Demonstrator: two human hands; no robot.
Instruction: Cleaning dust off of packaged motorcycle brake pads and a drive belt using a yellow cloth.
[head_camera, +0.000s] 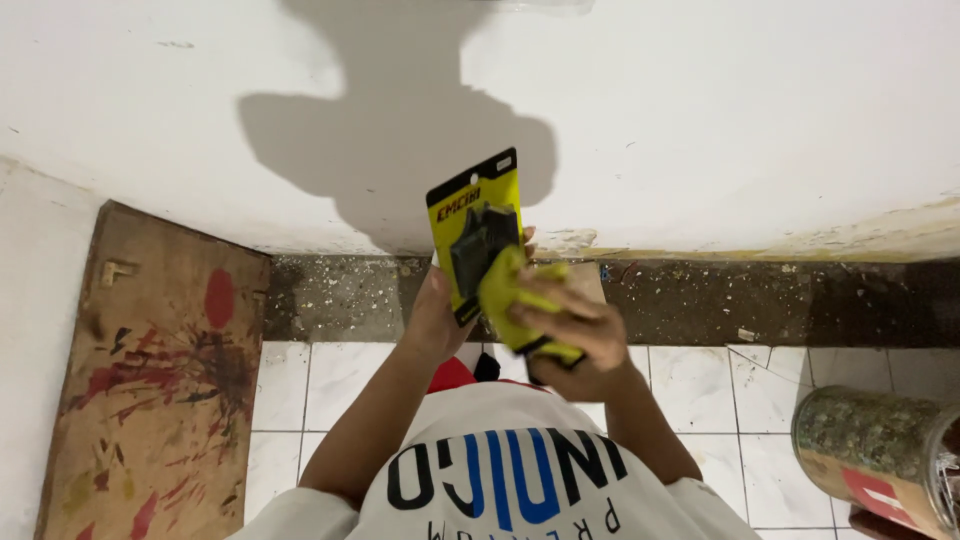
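Left hand (432, 322) grips the yellow-and-black cardboard blister pack (478, 232); right hand (572, 338) pinches the yellow-handled tool (512, 305), seemingly. Steady the card, pull evenly.

Flat carded package (478, 205): yellow backing, black top band, dark grey-black part under the blister. Crumpled soft piece (510, 300) in the right hand (570, 335): yellow-green, black edge. Plastered wall (700, 110) beyond the hands: white. Square floor tiles (700, 385) below them: white, dark joints. Leaning wooden board (160, 380) left of the left hand (435, 320): brown, red, black and yellow paint smears.
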